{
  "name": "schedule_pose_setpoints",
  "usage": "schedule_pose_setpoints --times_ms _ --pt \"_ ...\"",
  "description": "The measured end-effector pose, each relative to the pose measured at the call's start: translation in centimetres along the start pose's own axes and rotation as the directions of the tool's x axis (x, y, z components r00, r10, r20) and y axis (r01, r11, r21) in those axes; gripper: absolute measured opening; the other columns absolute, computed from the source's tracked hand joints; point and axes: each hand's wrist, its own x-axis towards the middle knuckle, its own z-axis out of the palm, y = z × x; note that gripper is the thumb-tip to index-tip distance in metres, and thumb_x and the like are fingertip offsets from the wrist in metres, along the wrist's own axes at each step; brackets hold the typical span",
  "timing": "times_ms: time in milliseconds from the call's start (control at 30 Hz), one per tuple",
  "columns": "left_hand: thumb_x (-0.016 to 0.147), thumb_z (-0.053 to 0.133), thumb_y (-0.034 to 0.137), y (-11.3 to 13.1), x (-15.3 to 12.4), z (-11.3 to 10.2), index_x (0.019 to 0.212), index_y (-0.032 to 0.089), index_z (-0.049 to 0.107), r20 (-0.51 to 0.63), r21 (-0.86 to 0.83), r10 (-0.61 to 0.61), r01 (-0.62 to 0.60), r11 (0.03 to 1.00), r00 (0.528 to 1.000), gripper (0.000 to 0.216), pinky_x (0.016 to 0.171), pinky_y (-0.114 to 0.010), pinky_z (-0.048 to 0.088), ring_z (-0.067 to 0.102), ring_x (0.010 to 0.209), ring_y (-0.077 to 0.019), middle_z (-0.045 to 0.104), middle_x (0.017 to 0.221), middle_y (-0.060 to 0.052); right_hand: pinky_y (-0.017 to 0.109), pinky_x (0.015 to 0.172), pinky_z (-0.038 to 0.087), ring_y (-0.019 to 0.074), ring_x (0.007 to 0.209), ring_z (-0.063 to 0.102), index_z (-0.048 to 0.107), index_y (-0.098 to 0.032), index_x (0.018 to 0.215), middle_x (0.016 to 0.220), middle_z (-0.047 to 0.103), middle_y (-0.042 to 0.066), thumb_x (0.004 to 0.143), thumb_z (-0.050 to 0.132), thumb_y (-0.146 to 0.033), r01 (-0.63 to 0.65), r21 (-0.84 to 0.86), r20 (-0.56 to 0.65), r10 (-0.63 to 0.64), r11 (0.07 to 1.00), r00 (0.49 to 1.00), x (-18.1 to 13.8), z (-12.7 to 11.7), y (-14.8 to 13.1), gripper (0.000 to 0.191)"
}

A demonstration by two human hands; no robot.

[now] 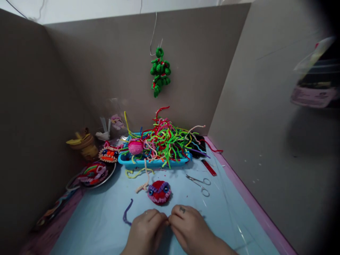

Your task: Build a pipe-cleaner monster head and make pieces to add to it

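My left hand [145,228] and my right hand [190,226] meet low in the middle of the head view, fingertips pinched together on something small I cannot make out. A purple pipe cleaner [126,213] curves on the blue mat just left of my left hand and may run into the pinch. A red fuzzy face with purple brows and blue eyes [159,191] lies on the mat just beyond my fingers. A beige twisted pipe cleaner [144,179] lies to its left.
A blue tray [148,162] heaped with several coloured pipe cleaners and a pink ball [135,146] stands behind. Scissors [199,183] and a red tool [208,167] lie right. Finished figures [92,173] sit left. A green figure [159,71] hangs on the cardboard wall.
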Motion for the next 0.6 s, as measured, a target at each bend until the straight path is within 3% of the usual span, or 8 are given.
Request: schedule_pose_setpoints --times_ms 133,333,500,600 --pt "0.089 0.052 0.02 -0.1 0.4 -0.9 0.079 0.019 0.067 0.164 -0.217 -0.174 0.207 0.954 0.971 0.018 0.059 -0.021 0.045 0.064 0.065 -0.0144 0.068 0.07 -0.003 0.024 0.065 0.039 0.0147 0.072 0.056 0.06 -0.02 0.082 0.079 0.061 0.002 0.082 0.055 -0.009 0.025 0.1 0.003 -0.025 0.995 1.0 -0.1 -0.1 0.2 0.012" --pt "0.081 0.063 0.022 -0.6 0.8 -1.5 0.071 0.015 0.072 0.387 -0.416 -0.346 0.497 0.761 0.854 0.015 0.062 -0.021 0.042 0.062 0.067 -0.0148 0.071 0.07 -0.005 0.025 0.059 0.037 0.0144 0.065 0.055 0.062 -0.02 0.079 0.072 0.062 0.002 0.083 0.057 -0.019 0.134 0.188 -0.093 -0.118 0.973 0.989 0.0 -0.1 0.1 0.007" --pt "0.076 0.068 0.045 -0.9 0.8 -2.0 0.072 0.012 0.073 0.537 -0.551 -0.326 0.616 0.563 0.778 0.034 0.059 -0.021 0.039 0.055 0.063 -0.0135 0.068 0.065 -0.004 0.023 0.058 0.039 0.0129 0.063 0.056 0.063 -0.02 0.073 0.067 0.061 0.001 0.082 0.056 -0.019 0.154 0.408 -0.137 -0.107 0.9 0.985 0.2 -0.6 -0.4 0.011" --pt "0.072 0.067 0.06 -0.7 0.9 -2.3 0.073 0.012 0.073 0.555 -0.621 -0.279 0.613 0.488 0.784 0.048 0.058 -0.021 0.039 0.053 0.06 -0.0125 0.066 0.063 -0.003 0.021 0.062 0.042 0.0127 0.067 0.059 0.064 -0.019 0.072 0.068 0.061 0.001 0.082 0.06 -0.022 0.079 0.591 -0.122 -0.009 0.803 0.993 0.3 -1.4 -0.7 0.01"
